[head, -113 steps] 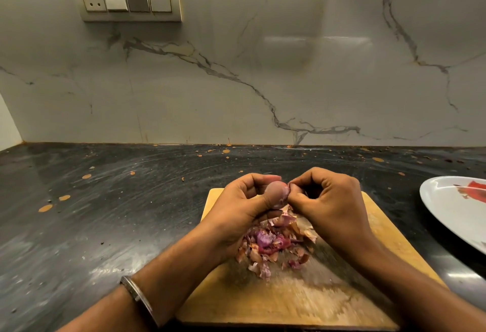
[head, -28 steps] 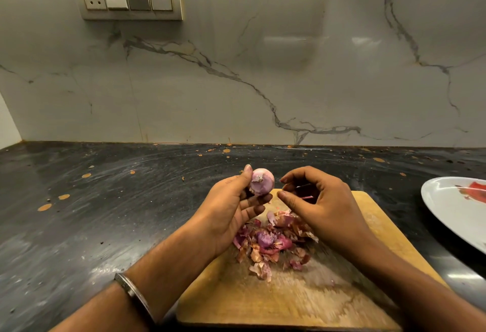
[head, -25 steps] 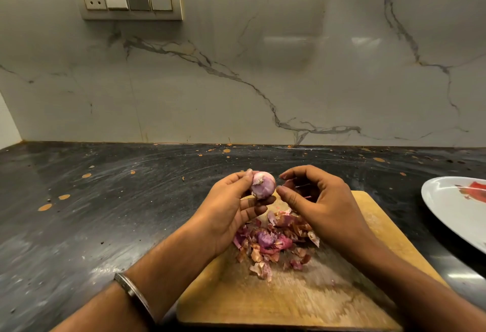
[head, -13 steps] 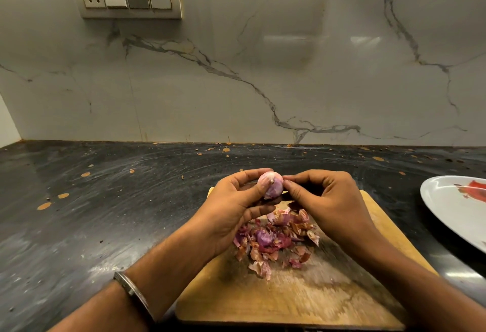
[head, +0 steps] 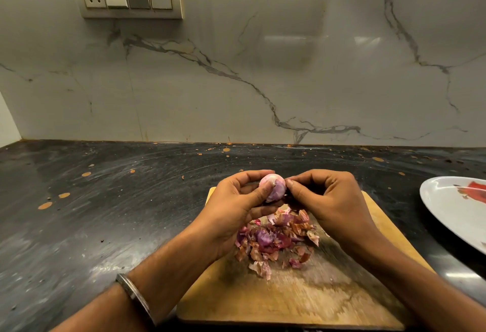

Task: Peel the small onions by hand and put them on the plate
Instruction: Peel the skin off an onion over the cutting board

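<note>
The left hand is gripping a mostly bare onion; right fingers are pinching its skin. Peels are lying below; plating remains.

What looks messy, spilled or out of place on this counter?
Orange-brown spots speckle the dark countertop like dried spills. The onion skins piled on the cutting board are expected peeling waste.
</note>
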`<state>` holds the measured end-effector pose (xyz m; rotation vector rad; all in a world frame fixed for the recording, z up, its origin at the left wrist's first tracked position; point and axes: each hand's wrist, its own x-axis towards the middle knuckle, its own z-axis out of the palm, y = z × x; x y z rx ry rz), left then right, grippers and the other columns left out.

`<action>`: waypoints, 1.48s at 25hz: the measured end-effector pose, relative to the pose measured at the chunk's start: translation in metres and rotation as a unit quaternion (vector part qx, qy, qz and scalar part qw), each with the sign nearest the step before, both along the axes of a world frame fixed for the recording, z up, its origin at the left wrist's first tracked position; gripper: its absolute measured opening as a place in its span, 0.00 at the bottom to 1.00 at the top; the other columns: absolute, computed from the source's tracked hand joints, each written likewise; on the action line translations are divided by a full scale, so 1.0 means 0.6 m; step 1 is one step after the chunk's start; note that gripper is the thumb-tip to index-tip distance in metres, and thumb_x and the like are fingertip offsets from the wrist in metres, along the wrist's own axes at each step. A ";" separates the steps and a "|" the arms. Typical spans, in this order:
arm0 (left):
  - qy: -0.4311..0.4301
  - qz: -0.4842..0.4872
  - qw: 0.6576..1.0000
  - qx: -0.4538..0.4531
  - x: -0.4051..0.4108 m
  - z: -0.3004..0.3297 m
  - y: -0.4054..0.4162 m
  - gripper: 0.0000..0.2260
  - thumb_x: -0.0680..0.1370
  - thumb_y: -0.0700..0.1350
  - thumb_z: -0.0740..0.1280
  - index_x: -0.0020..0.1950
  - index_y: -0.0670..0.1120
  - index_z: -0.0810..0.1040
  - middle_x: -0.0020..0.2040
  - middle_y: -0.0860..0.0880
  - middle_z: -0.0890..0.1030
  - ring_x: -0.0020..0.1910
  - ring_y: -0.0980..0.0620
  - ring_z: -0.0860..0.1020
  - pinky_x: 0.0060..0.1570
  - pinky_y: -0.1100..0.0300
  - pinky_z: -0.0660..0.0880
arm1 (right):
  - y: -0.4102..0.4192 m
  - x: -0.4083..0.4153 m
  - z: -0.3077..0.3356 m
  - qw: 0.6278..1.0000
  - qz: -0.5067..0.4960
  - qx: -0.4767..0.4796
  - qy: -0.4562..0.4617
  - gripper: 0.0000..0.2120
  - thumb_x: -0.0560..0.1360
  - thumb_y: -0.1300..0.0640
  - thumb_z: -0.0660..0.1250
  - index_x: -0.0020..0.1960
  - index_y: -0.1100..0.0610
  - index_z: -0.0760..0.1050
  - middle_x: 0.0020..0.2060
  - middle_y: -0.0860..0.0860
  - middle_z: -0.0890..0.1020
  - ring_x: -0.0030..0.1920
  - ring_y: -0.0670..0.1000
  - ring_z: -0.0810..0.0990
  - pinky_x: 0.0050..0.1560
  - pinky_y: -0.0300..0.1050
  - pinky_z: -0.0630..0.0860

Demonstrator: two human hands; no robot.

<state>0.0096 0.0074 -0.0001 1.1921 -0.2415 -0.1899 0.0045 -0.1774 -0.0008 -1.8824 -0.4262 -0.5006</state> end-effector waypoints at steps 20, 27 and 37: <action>0.000 0.000 1.000 0.019 0.002 0.000 0.000 0.17 0.71 0.41 0.71 0.60 0.41 0.80 0.52 0.40 0.85 0.50 0.42 0.85 0.43 0.59 0.83 | 0.004 -0.005 0.000 1.000 0.002 0.003 -0.011 0.03 0.74 0.57 0.74 0.44 0.55 0.86 0.35 0.48 0.87 0.36 0.46 0.86 0.36 0.39 0.82; -0.011 -0.001 0.999 0.030 0.001 -0.005 -0.001 0.15 0.74 0.39 0.70 0.60 0.42 0.80 0.52 0.40 0.85 0.51 0.42 0.85 0.43 0.60 0.83 | 0.001 -0.004 0.000 1.000 -0.008 0.004 -0.001 0.05 0.71 0.54 0.76 0.43 0.55 0.86 0.35 0.49 0.87 0.37 0.49 0.86 0.38 0.47 0.85; -0.010 0.015 0.999 0.027 0.006 -0.002 0.000 0.14 0.75 0.39 0.69 0.62 0.41 0.80 0.52 0.41 0.85 0.48 0.45 0.85 0.41 0.61 0.83 | 0.003 0.000 -0.004 0.992 0.045 0.093 0.071 0.04 0.74 0.58 0.74 0.48 0.56 0.86 0.38 0.52 0.88 0.40 0.51 0.88 0.38 0.39 0.82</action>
